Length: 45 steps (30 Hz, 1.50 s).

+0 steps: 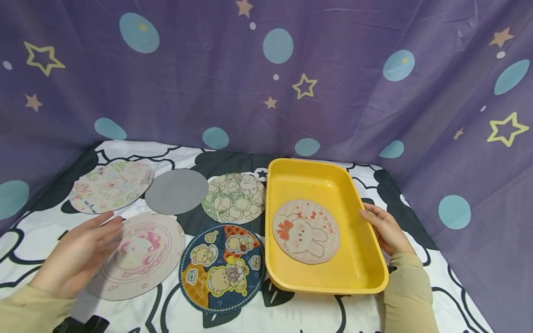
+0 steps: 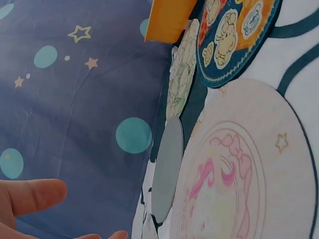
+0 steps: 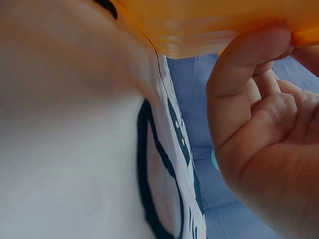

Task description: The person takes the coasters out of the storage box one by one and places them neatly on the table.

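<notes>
My right hand grips the right rim of a yellow plastic tray, its thumb against the edge in the right wrist view. Inside the tray lies a round pink mat with a bunny. The left hand holds nothing, fingers extended, above the left side of a pale pink round mat with a pink-maned horse. Between that mat and the tray lies a dark blue round mat with bears. Behind are a green patterned mat, a plain grey one and a pastel one.
A white cloth with black cartoon outlines covers the table. Purple fabric with stars and blue dots hangs behind it and down the sides. A small black object shows at the bottom left, below the left sleeve.
</notes>
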Available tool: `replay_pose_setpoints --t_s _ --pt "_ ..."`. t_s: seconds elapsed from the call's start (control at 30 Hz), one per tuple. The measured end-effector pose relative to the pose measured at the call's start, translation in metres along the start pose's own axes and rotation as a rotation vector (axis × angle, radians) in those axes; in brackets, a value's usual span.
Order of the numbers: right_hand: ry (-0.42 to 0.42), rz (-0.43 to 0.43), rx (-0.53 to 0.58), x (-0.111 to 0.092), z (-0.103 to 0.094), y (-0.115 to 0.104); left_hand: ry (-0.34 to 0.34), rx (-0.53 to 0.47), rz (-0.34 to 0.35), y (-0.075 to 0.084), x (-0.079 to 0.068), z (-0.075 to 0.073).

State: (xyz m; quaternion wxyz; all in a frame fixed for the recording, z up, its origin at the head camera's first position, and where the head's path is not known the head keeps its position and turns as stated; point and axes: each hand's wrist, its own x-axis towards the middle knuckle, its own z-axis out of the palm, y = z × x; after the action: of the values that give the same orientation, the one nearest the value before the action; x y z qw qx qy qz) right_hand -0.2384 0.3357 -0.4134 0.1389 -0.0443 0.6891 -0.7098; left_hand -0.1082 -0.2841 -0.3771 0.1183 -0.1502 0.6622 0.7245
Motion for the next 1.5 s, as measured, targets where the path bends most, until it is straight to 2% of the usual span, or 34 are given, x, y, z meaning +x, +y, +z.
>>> replay_pose_setpoints --t_s 0.6,1.03,1.2,1.5 --pt "-0.029 -0.021 0.002 0.001 0.0 0.0 -0.023 -0.056 0.048 -0.002 0.009 0.014" --pt "0.015 0.025 -0.018 0.001 0.001 0.0 -0.042 -0.082 0.11 0.008 0.008 0.025" --pt "0.014 0.02 -0.012 0.001 0.001 0.0 -0.054 -0.105 0.122 0.011 0.009 0.033" --pt "0.01 0.012 -0.006 0.0 0.001 0.0 -0.057 -0.062 0.102 0.018 0.012 0.055"
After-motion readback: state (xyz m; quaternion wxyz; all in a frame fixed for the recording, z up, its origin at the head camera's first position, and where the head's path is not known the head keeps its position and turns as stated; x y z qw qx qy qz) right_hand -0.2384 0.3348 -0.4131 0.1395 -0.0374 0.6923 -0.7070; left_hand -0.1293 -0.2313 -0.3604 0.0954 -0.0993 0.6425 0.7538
